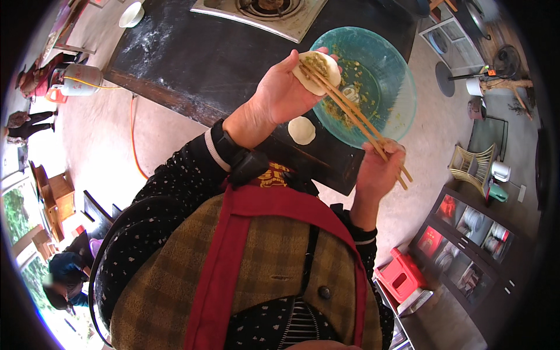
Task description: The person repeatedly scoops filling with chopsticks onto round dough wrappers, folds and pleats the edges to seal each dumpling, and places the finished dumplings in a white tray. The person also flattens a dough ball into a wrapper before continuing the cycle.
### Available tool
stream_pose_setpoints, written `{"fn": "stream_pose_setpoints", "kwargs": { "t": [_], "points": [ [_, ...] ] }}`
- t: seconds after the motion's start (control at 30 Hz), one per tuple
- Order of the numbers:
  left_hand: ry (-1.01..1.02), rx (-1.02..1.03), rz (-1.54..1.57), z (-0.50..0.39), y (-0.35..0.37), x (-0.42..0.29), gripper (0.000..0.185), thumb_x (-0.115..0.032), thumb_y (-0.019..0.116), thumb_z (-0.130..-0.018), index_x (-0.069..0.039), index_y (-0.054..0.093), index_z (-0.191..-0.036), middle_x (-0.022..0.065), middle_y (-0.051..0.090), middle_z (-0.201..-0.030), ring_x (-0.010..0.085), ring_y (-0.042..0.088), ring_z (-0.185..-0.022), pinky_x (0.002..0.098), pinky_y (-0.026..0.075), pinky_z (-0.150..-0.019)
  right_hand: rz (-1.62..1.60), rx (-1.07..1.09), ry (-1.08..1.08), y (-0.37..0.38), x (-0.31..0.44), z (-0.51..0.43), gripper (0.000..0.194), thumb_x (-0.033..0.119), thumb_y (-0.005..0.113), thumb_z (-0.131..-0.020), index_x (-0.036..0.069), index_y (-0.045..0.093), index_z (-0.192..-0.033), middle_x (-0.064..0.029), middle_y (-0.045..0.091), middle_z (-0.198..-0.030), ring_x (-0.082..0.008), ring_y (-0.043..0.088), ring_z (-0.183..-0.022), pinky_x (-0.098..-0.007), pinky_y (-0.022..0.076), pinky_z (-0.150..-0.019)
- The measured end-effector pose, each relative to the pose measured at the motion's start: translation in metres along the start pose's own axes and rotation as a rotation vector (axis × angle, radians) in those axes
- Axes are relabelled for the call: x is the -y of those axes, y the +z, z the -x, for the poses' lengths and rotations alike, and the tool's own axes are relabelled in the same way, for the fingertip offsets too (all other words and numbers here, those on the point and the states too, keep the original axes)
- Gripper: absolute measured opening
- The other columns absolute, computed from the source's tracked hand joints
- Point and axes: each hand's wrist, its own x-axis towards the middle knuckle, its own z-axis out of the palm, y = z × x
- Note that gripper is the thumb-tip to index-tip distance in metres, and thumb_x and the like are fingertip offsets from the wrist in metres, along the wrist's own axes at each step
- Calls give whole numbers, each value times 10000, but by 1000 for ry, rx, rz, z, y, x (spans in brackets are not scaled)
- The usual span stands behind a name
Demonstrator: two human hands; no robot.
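Observation:
On the palm and fingers of my left hand [284,89] lies a round dough wrapper [318,89] with a mound of chopped greenish-yellow filling [318,62] on it. My right hand [379,168] grips a pair of wooden chopsticks [350,109], whose tips touch the filling. Partly behind my left fingers stands a translucent teal bowl [396,65], with scraps of filling and a pale spoon-like thing [351,94] inside. Another round dough wrapper [302,130] rests flat on the dark table near its front edge, below my left hand.
The dark table [197,57] bears flour smears at left and a gas stove [267,13] at the far side. A white bowl [131,15] is at far left, near a gas cylinder [81,79]. A red plastic stool [401,274] and a cabinet [463,245] stand at right. Other people are at left.

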Motion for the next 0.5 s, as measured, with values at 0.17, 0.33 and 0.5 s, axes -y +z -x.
{"fn": "stream_pose_setpoints", "kwargs": {
  "t": [0.17, 0.33, 0.5],
  "points": [
    [0, -23, 13, 0, 2, 3, 499, -363, 357, -1014, -24, 403, -1377, 146, 455, -1400, 306, 386, -1330, 433, 240, -1151, -119, -12, 58, -2, 2, 4, 305, 338, 405, -1027, 66, 530, -969, -75, 575, -951, -225, 579, -847, -390, 463, -805],
    [-27, 26, 15, 2, 0, 5, 501, -359, 339, -1019, -22, 385, -1388, 144, 445, -1410, 299, 382, -1333, 443, 245, -1150, -71, -19, 41, -7, 0, 2, 295, 343, 434, -1016, 69, 527, -959, -77, 562, -964, -243, 572, -888, -414, 476, -820],
    [-33, -33, 125, 0, -4, 4, 515, -373, 299, -1027, -16, 379, -1389, 151, 432, -1416, 296, 378, -1335, 454, 238, -1156, -233, -25, 18, -15, 8, -3, 299, 338, 441, -1014, 59, 543, -985, -83, 570, -961, -245, 587, -887, -403, 481, -824]
  ]
}}
